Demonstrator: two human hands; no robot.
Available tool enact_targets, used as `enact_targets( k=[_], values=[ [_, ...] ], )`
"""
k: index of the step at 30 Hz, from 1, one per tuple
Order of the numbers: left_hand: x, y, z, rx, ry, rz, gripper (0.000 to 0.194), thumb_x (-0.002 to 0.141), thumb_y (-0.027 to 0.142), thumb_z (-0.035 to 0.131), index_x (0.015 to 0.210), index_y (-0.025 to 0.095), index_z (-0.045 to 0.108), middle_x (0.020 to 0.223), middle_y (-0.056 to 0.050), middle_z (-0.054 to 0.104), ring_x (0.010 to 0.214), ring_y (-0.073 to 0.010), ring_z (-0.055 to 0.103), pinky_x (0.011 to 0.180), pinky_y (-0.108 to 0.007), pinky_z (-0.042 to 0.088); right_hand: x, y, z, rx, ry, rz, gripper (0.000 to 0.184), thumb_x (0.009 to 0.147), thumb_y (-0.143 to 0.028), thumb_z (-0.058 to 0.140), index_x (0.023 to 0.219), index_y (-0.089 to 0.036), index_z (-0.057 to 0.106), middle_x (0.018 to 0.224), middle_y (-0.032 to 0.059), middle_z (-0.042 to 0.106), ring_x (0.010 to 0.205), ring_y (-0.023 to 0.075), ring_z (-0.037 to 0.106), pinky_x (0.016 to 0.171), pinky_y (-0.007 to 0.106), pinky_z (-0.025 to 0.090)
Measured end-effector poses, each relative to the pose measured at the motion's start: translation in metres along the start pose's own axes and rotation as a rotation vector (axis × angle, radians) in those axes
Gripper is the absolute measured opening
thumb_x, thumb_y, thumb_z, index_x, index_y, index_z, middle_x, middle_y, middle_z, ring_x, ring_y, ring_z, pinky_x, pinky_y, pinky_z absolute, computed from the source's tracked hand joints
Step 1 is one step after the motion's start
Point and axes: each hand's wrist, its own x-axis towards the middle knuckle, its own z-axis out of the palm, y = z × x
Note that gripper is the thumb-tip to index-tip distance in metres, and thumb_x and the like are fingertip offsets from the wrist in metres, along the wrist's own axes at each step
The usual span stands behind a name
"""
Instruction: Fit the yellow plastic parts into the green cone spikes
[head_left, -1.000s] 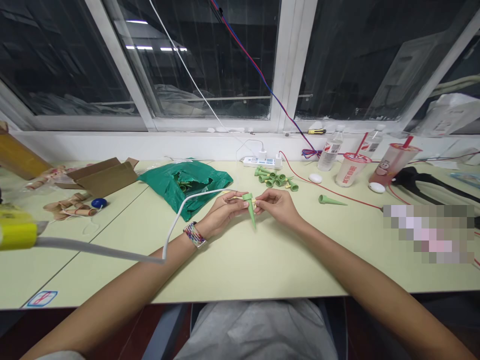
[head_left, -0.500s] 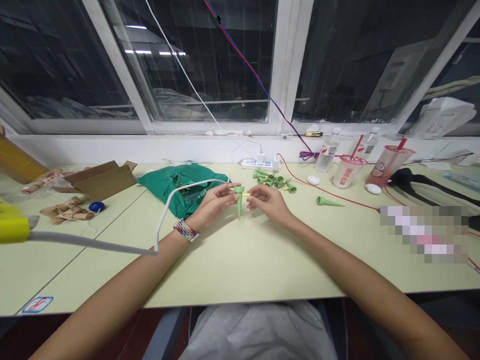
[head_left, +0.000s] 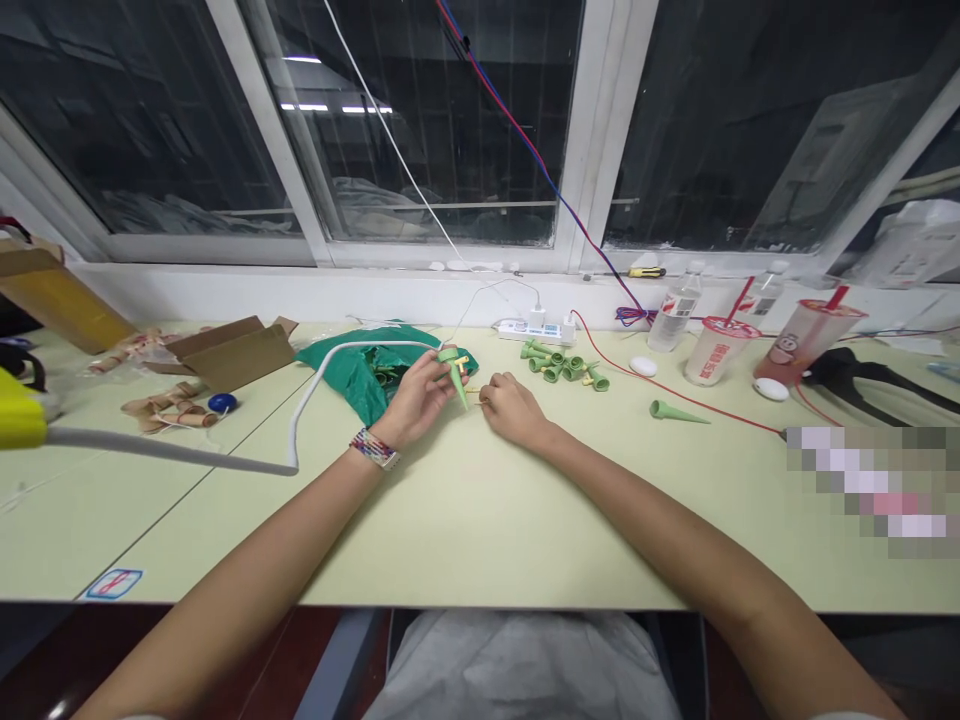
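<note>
The left hand had its grip closed on a green plastic spike, held above the surface in front of a green bag. The right hand was just beside it, with the grip pinched together on a thin yellow stick.

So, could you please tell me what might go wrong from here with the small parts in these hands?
The thin yellow piece pinched in the right hand could drop and be hard to find. The green spike in the left hand could slip, as only its upper end seems gripped. The white cable curving close to the left hand could snag it.
</note>
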Motion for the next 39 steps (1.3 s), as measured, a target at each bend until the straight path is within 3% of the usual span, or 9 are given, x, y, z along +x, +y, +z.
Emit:
enact_targets(
  k=[3,6,11,21,28,32,35,39],
  values=[
    [-0.007,-0.008,0.006,0.003,-0.097,-0.107,0.032,0.075,0.015,0.082,0.101,0.019,0.065,0.097,-0.002,0.072,0.088,-0.0155,0.072,0.084,-0.027,0.056,-0.021,0.01,-0.014,0.175,0.023,0.026,0.015,0.095,-0.019,0.056,0.1,-0.02,0.07,0.104,0.0085,0.068,0.101,0.0233,0.06,0.084,0.035,0.049],
    [-0.016,-0.016,0.017,0.044,-0.199,-0.189,0.032,0.078,0.018,0.083,0.106,0.017,0.068,0.101,-0.005,0.073,0.091,-0.0157,0.071,0.084,-0.024,0.053,-0.049,0.02,-0.037,0.477,0.125,0.109,0.012,0.095,-0.024,0.056,0.097,-0.021,0.068,0.096,0.004,0.07,0.087,0.018,0.064,0.076,0.03,0.051],
    [-0.028,-0.022,0.031,0.105,-0.279,-0.173,0.032,0.079,0.024,0.084,0.108,0.016,0.071,0.101,-0.006,0.073,0.089,-0.0158,0.069,0.085,-0.028,0.053,-0.082,0.016,-0.071,0.727,0.357,0.14,0.014,0.091,-0.036,0.068,0.093,-0.023,0.07,0.099,0.0055,0.069,0.084,0.0186,0.067,0.074,0.033,0.058],
    [-0.036,-0.028,0.034,0.214,-0.334,-0.171,0.036,0.081,0.026,0.082,0.112,0.019,0.066,0.084,-0.002,0.07,0.081,-0.0172,0.069,0.078,-0.029,0.051,-0.088,-0.001,-0.075,0.501,0.364,-0.097,0.012,0.099,-0.025,0.055,0.097,-0.025,0.067,0.095,0.0062,0.065,0.084,0.0195,0.065,0.08,0.036,0.056],
    [-0.037,-0.027,0.035,0.274,-0.293,-0.105,0.034,0.081,0.029,0.081,0.109,0.02,0.065,0.084,-0.001,0.069,0.079,-0.0164,0.068,0.078,-0.029,0.05,-0.093,-0.002,-0.075,0.48,0.419,-0.117,0.015,0.1,-0.023,0.055,0.101,-0.025,0.069,0.097,0.0069,0.067,0.084,0.0191,0.065,0.079,0.035,0.056],
    [-0.041,-0.026,0.036,0.33,-0.358,-0.139,0.039,0.083,0.033,0.08,0.115,0.021,0.062,0.079,-0.001,0.068,0.083,-0.0192,0.071,0.08,-0.031,0.053,-0.094,-0.004,-0.073,0.545,0.371,-0.135,0.016,0.1,-0.027,0.058,0.098,-0.025,0.073,0.097,0.0076,0.07,0.087,0.0197,0.067,0.077,0.034,0.056],
    [-0.046,-0.024,0.04,0.438,-0.367,-0.089,0.039,0.083,0.037,0.081,0.113,0.021,0.062,0.078,0.0,0.068,0.083,-0.0201,0.072,0.077,-0.031,0.053,-0.093,-0.006,-0.069,0.706,0.334,-0.007,0.016,0.094,-0.037,0.069,0.092,-0.022,0.076,0.09,0.0071,0.073,0.083,0.0201,0.069,0.075,0.034,0.058],
    [-0.049,-0.026,0.048,0.615,-0.272,0.156,0.04,0.078,0.036,0.084,0.108,0.02,0.064,0.077,0.002,0.063,0.069,-0.0138,0.064,0.065,-0.026,0.049,-0.088,-0.009,-0.06,1.087,0.148,0.379,0.046,0.088,-0.061,0.069,0.077,-0.016,0.07,0.069,0.0055,0.07,0.059,0.0174,0.067,0.059,0.031,0.058]
  ],
)
